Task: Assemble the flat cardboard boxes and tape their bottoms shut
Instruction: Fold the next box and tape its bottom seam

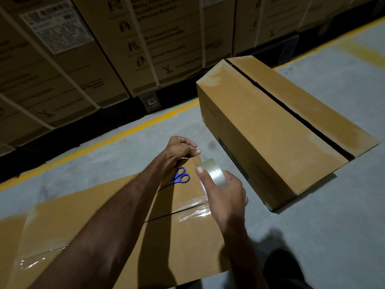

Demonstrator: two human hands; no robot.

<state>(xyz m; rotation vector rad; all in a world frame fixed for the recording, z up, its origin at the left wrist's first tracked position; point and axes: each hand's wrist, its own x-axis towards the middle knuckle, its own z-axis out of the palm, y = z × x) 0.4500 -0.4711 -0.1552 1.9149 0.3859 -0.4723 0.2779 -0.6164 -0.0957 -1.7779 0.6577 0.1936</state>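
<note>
On the near box [116, 232], which lies across the concrete floor [312, 226] below the camera, strips of clear tape are already seen along the centre seam, at its left end and near its right end. At the far right corner of this box the left hand [177, 151] is held with fingers curled and pinched, apparently on the free end of the tape, though the clear film itself is hard to make out. Just beside it, on the box top, blue-handled scissors [180, 176] are laid within easy reach. Further right, the tape roll [214, 172] is gripped by the right hand [225, 195], thumb pressed on the near rim and fingers wrapped around the far side, the roll being held just above the box's right edge.

The step in hand is judged to be the drawing out of a fresh strip. It is best done with the free end kept taut and flat, so that no folding back occurs, and with the strip laid centred over the seam and carried down past the end edge before being cut.

To the right, well apart, a second box [270, 132] is seen standing on the floor with its centre seam still gaping and untaped in the middle.
</note>
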